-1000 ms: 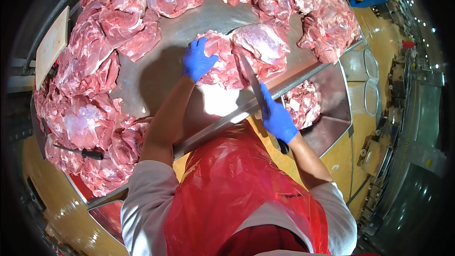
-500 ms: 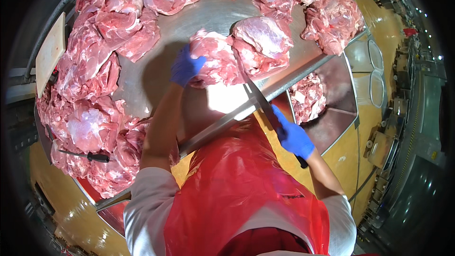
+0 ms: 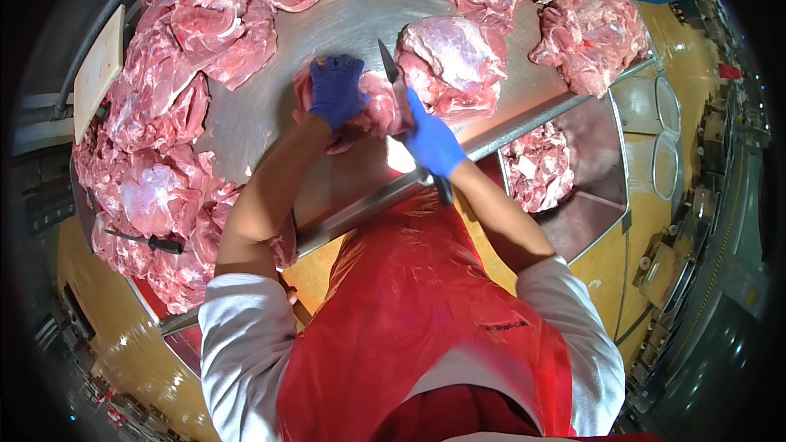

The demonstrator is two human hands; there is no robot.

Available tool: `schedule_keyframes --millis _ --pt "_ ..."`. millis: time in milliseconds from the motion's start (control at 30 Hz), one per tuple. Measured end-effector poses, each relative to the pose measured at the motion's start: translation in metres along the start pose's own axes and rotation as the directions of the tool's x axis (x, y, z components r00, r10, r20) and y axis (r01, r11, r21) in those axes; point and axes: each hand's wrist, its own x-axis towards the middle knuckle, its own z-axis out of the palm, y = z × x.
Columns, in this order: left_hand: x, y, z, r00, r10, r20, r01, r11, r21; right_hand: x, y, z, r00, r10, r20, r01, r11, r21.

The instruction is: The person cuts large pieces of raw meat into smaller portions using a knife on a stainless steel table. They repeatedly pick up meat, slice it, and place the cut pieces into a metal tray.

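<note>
My left hand (image 3: 338, 90), in a blue glove, grips a piece of raw meat (image 3: 381, 106) from above, its fingers bent over the far side. That piece lies on the steel table (image 3: 327, 33) and is partly hidden under the hand. My right hand (image 3: 434, 141), also in a blue glove, is closed around a knife (image 3: 391, 65). The blade points away and slightly left, beside the right end of the held piece. Just right of the blade rests a larger cut of meat (image 3: 454, 57) with a pale, shiny top.
Heaped raw meat (image 3: 155, 172) covers the table's left side, with a second knife (image 3: 164, 244) lying on it. More cuts (image 3: 589, 33) lie at the far right. Beyond the table's raised edge (image 3: 524, 133), a steel bin (image 3: 589, 217) holds meat scraps (image 3: 536, 168). A white board (image 3: 98, 74) stands at left.
My right hand has moved up and left with the knife, toward the held meat. My left hand has shifted from the piece's left side onto its top, and the piece looks bunched and moved left.
</note>
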Motion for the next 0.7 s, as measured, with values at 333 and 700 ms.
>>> schedule_keyframes --millis 333,700 --pt "-0.025 -0.041 -0.026 0.858 -0.049 -0.512 0.026 0.998 -0.052 -0.167 -0.014 -0.101 0.979 -0.051 0.197 0.121 0.923 -0.366" --pt "-0.145 0.062 -0.025 0.870 -0.430 -0.240 0.208 0.762 -0.613 -0.053 0.067 -0.076 0.951 -0.277 0.134 0.307 0.890 -0.338"
